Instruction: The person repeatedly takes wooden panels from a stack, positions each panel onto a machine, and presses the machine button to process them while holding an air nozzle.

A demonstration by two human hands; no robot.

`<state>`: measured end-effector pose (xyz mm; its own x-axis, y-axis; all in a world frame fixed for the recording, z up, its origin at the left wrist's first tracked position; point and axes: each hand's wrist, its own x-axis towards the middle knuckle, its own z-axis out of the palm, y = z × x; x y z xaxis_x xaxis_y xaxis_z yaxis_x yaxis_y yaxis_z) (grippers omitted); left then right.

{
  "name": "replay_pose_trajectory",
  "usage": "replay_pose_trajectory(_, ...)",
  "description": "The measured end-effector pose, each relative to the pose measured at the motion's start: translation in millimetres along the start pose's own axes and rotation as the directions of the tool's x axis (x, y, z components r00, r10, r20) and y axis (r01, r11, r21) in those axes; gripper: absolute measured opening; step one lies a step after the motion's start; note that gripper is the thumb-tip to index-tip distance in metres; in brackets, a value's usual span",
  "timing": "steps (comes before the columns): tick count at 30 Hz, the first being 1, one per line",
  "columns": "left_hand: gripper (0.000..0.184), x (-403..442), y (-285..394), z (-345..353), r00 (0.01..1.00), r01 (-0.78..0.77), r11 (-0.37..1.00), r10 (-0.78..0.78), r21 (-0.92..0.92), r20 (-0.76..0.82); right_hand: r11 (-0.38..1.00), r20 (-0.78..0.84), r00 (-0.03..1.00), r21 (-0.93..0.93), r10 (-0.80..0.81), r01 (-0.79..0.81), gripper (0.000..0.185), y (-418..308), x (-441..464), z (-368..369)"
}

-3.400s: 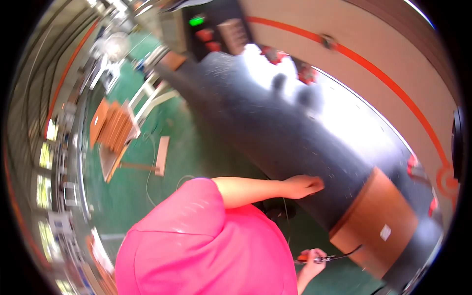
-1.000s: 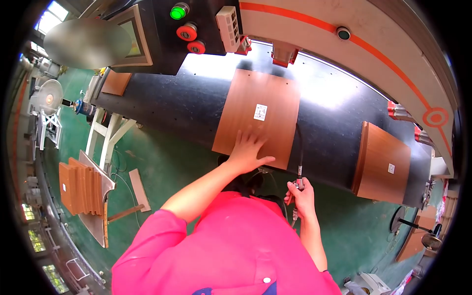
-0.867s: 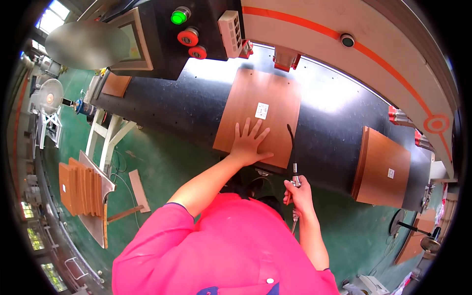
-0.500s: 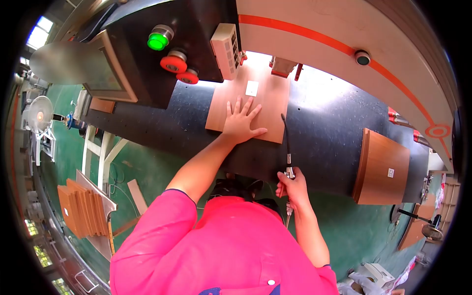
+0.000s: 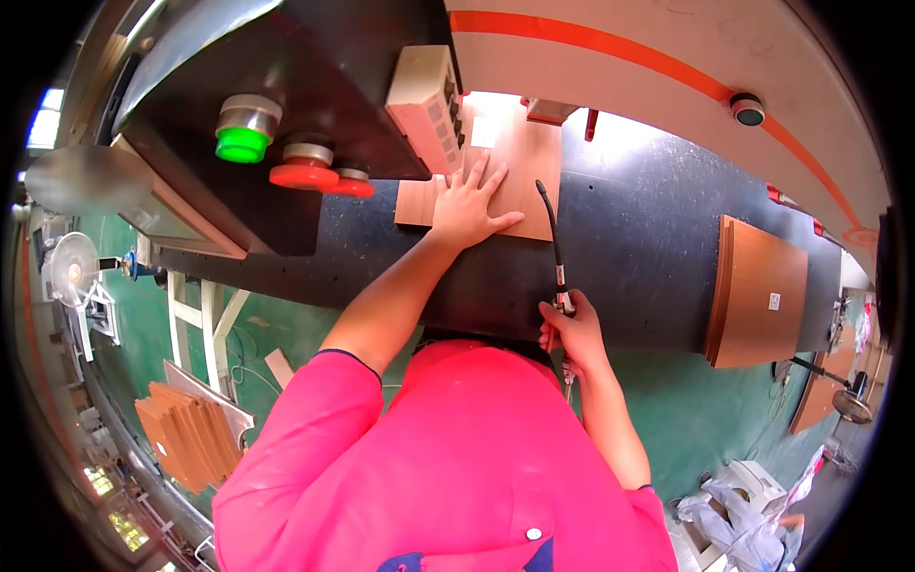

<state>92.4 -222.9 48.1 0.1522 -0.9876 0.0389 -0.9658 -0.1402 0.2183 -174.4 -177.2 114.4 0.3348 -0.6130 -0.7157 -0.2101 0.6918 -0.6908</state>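
My left hand (image 5: pixel 467 212) lies flat with fingers spread on a wood-grain panel (image 5: pixel 534 181), just below a white label (image 5: pixel 484 132). The panel rests on the dark machine table (image 5: pixel 634 224), its far end under the machine. In my right hand (image 5: pixel 575 334) is an air blow gun (image 5: pixel 559 272), gripped by its body near the table's front edge. Its thin black nozzle points away from me, with the tip over the panel's right edge. A hose fitting hangs below the fist.
A stack of brown panels (image 5: pixel 762 296) sits on the table at right. A control box with a green button (image 5: pixel 241 143) and red buttons (image 5: pixel 303 177) juts out at upper left. More panels (image 5: pixel 186 434) stand low at left, near a fan (image 5: pixel 73 270).
The camera view has shifted, so the table and panel appear higher and the control box lower and larger. Both hands keep their holds, the left on the panel, the right on the air blow gun.
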Motion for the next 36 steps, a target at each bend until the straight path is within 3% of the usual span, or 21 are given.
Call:
replay_pose_trajectory(17,0.091,-2,0,1,1.0,-0.017,1.0,0.017,0.011,-0.022,1.0,0.053,0.998,0.022,-0.022,0.021,0.023,16,-18,-5)
replay_pose_trajectory(23,0.092,-7,-13,19,0.999,-0.008,0.999,0.007,-0.031,-0.036,0.998,0.068,0.997,-0.051,-0.038,0.042,0.02,23,-50,-4)
replay_pose_trajectory(25,0.093,-9,-6,-8,0.994,0.027,0.999,-0.022,-0.043,0.106,0.994,0.086,0.995,-0.084,-0.059,0.067,0.018,37,-56,-14)
replay_pose_trajectory(28,0.091,0,0,11,0.995,0.089,0.991,-0.093,-0.102,-0.029,0.989,0.108,0.992,-0.131,-0.061,0.075,0.018,52,-70,-23)
replay_pose_trajectory(29,0.079,-1,6,23,0.961,0.069,0.984,-0.109,-0.162,-0.255,0.99,0.116,0.992,-0.127,-0.054,0.068,0.018,57,-74,-25)
replay_pose_trajectory(33,0.056,-26,17,34,0.935,0.179,0.968,-0.223,-0.176,-0.275,0.996,0.202,0.979,-0.085,0.016,0.001,0.017,71,-86,-27)
replay_pose_trajectory(36,0.054,-35,19,19,0.94,0.191,0.962,-0.236,-0.195,-0.246,0.998,0.258,0.965,-0.041,0.046,-0.036,0.023,77,-101,-24)
